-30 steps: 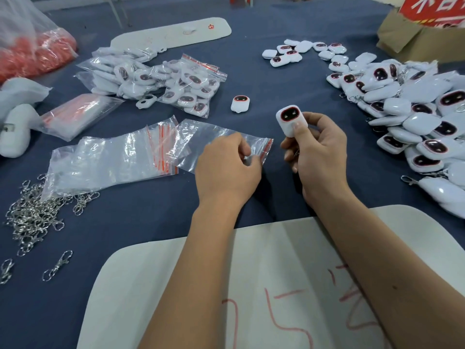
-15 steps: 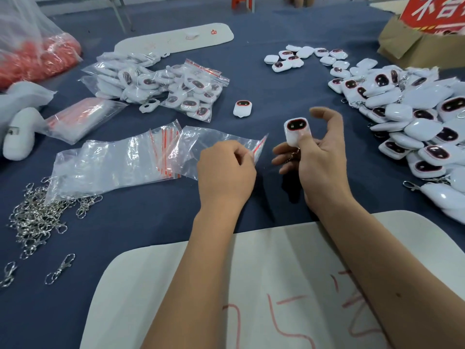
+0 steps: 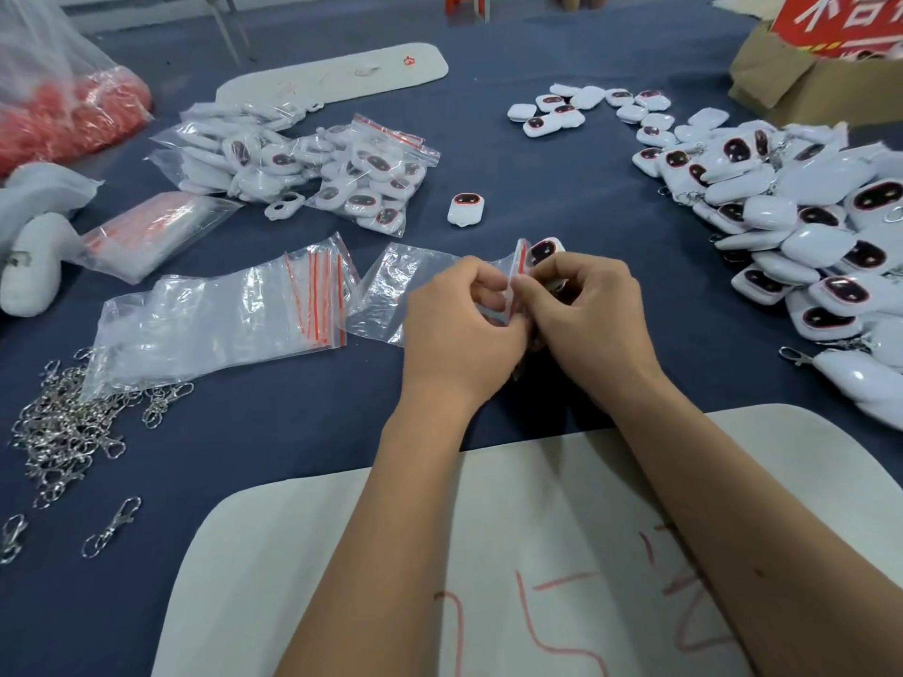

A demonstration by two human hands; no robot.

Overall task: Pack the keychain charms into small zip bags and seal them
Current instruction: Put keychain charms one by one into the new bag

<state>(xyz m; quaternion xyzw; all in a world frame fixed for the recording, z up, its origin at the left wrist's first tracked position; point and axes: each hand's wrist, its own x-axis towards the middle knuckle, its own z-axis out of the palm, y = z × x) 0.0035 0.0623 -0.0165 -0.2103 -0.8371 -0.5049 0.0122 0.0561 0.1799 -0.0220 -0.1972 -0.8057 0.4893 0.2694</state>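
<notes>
Left hand [image 3: 459, 315] pinches bag [image 3: 415, 285] mouth | right hand [image 3: 581, 305] pinches charm [image 3: 545, 250] at 12 o'clock | we judge film limp, slippery; we grip its strip.

Your two bare forearms reach forward from the bottom edge and converge toward the middle, wrists angled inward. Your left hand [image 3: 459, 324] is seen from the back, knuckles up, fingers curled with the thumb and forefinger tips pinched together at its right side. Your right hand [image 3: 586, 310] sits just beside it, also back-up, its fingers curled inward and its fingertips meeting those of the left. The two hands touch at the fingertips; the palms are hidden.
</notes>
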